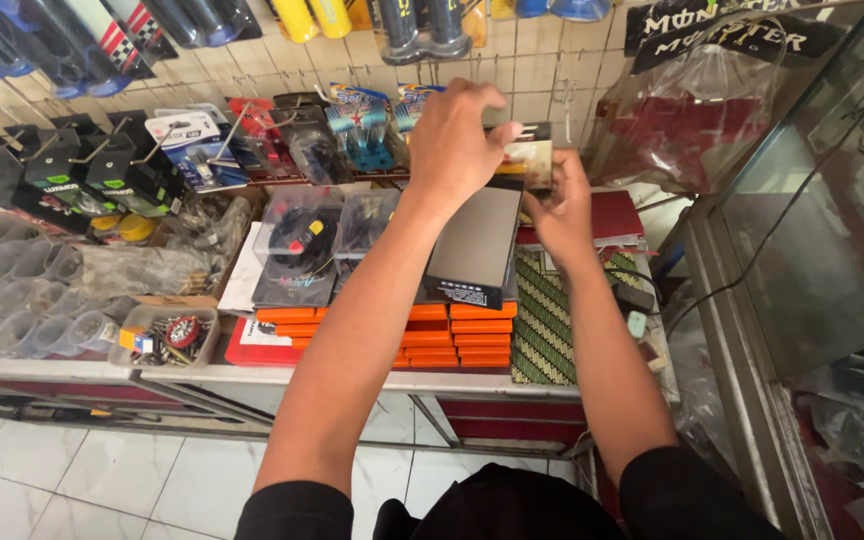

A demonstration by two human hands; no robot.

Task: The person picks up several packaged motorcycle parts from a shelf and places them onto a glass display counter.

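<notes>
Just under my left hand (pixel 452 145) lies a flat dark box (pixel 477 245) on the orange boxes (pixel 452 335); its long axis runs away from me. Beyond it, both hands meet on a small pale packet (pixel 530 160). The left fingers close on it from above, and the right hand (pixel 557 215) pinches it from below. I judge I am placing or taking it at the display rack (pixel 282 140); the next move needs a steady grip.

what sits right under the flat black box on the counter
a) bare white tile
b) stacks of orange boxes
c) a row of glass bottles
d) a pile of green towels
b: the flat black box lies on stacks of orange boxes, below both hands.
</notes>
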